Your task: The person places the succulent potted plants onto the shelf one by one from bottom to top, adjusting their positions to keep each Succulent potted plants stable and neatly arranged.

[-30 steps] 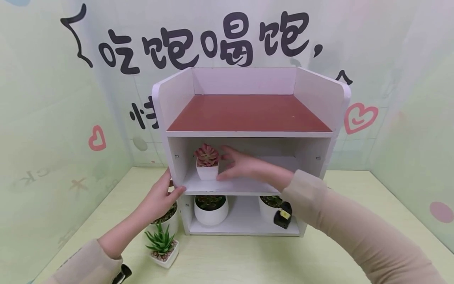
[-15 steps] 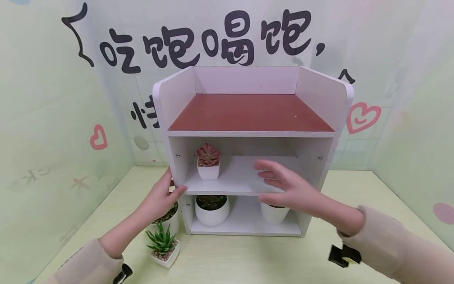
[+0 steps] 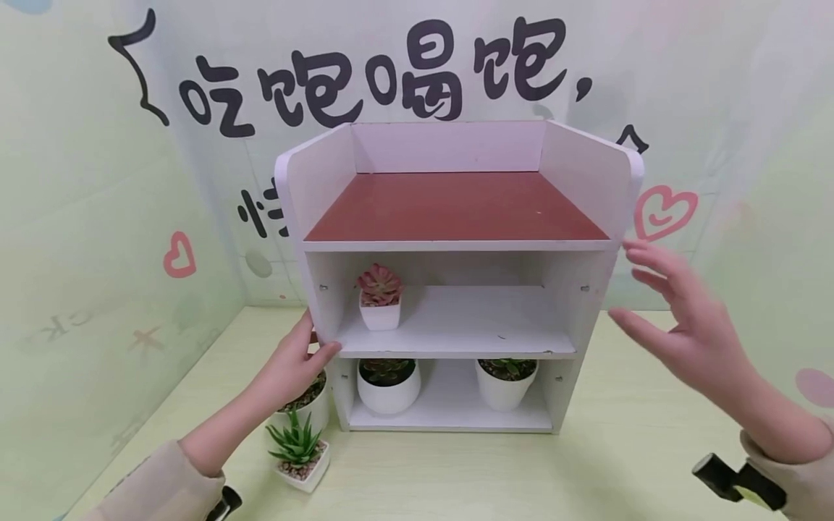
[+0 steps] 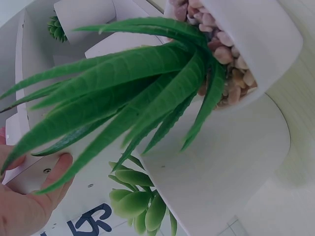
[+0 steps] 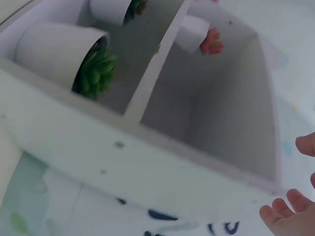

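A spiky aloe (image 3: 297,452) sits lower left; the right hand (image 3: 696,333), at the right of the frame, spreads loosely, holding nothing; above the aloe, the left hand (image 3: 289,370) grips the white shelf unit (image 3: 456,247) mid-frame; inside, left of centre, stands a pink succulent (image 3: 380,291).
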Demonstrator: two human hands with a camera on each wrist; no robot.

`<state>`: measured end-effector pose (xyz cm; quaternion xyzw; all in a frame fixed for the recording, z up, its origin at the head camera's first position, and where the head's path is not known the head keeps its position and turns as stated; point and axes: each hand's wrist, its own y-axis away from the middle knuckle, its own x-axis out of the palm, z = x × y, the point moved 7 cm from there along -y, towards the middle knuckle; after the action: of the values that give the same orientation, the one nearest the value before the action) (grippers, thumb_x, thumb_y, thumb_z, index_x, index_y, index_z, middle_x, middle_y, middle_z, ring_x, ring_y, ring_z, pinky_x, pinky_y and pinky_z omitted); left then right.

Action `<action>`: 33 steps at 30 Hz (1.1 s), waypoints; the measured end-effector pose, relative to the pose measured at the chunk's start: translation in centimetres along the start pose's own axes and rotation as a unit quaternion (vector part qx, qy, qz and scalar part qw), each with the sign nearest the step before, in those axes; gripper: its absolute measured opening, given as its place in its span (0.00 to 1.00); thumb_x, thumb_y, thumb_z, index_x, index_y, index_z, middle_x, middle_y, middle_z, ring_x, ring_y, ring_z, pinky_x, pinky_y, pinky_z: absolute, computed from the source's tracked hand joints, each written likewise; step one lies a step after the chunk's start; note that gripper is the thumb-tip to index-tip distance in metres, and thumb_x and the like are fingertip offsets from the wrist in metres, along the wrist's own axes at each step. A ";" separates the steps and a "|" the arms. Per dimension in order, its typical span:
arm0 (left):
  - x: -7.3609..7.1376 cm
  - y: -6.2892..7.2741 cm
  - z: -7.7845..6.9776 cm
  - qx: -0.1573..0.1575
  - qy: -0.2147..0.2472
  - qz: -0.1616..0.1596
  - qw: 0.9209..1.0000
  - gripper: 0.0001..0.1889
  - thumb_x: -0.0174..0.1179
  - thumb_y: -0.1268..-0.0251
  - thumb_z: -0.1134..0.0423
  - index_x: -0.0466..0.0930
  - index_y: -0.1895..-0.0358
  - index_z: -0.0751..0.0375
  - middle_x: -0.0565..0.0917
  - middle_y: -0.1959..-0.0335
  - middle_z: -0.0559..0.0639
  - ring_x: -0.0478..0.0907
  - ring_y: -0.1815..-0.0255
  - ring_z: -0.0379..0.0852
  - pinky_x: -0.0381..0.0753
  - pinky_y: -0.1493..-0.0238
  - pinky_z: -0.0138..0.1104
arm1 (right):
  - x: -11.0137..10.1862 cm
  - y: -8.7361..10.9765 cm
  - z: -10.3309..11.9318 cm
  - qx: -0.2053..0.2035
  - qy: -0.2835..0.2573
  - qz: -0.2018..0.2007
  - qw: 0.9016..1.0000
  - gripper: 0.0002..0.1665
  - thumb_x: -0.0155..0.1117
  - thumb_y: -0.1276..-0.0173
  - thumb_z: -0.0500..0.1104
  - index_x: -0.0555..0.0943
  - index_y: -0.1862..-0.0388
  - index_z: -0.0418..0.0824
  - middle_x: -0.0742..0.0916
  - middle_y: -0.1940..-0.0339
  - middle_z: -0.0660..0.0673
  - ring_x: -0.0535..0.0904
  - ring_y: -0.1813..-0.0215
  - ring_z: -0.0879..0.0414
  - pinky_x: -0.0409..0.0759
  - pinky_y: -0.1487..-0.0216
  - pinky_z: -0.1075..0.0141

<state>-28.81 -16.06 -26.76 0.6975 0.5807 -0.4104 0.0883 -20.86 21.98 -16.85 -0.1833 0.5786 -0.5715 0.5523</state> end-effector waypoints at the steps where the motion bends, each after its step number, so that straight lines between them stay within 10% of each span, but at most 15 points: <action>1: -0.1 0.0 0.0 -0.001 0.002 -0.001 1.000 0.32 0.51 0.33 0.68 0.45 0.31 0.67 0.62 0.37 0.68 0.70 0.45 0.64 0.78 0.53 0.50 | -0.2 0.1 -0.8 0.026 0.003 0.002 1.000 0.36 0.66 0.42 0.42 0.65 0.40 0.24 0.72 0.38 0.49 0.68 0.38 0.61 0.68 0.42 0.79; 8: -0.2 0.1 -0.2 -0.004 0.004 -0.001 1.000 0.32 0.50 0.33 0.68 0.45 0.31 0.68 0.62 0.37 0.68 0.71 0.46 0.64 0.79 0.54 0.49 | 1.0 0.7 -5.8 0.178 -0.006 0.083 0.981 0.57 0.67 0.50 0.25 0.49 0.27 0.50 0.61 0.30 0.48 0.63 0.38 0.67 0.70 0.53 0.85; 19: -0.1 0.0 -0.4 -0.001 0.006 0.000 1.000 0.32 0.51 0.33 0.68 0.44 0.31 0.67 0.62 0.37 0.68 0.70 0.45 0.64 0.78 0.53 0.49 | 3.6 0.8 -7.1 0.116 -0.079 0.124 0.982 0.61 0.63 0.51 0.21 0.40 0.26 0.47 0.66 0.35 0.45 0.66 0.38 0.63 0.77 0.55 0.75; 33: -0.9 0.6 0.6 -0.012 -0.011 0.023 1.000 0.38 0.52 0.33 0.60 0.38 0.28 0.61 0.58 0.33 0.66 0.70 0.43 0.65 0.79 0.53 0.49 | 4.1 1.5 -7.9 0.145 -0.209 0.122 0.959 0.59 0.58 0.48 0.19 0.41 0.26 0.49 0.63 0.33 0.41 0.65 0.37 0.57 0.79 0.57 0.67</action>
<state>-28.56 -17.27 -26.73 0.7049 0.5681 -0.4095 0.1125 -28.26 22.54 -22.03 -0.1441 0.3792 -0.5264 0.7473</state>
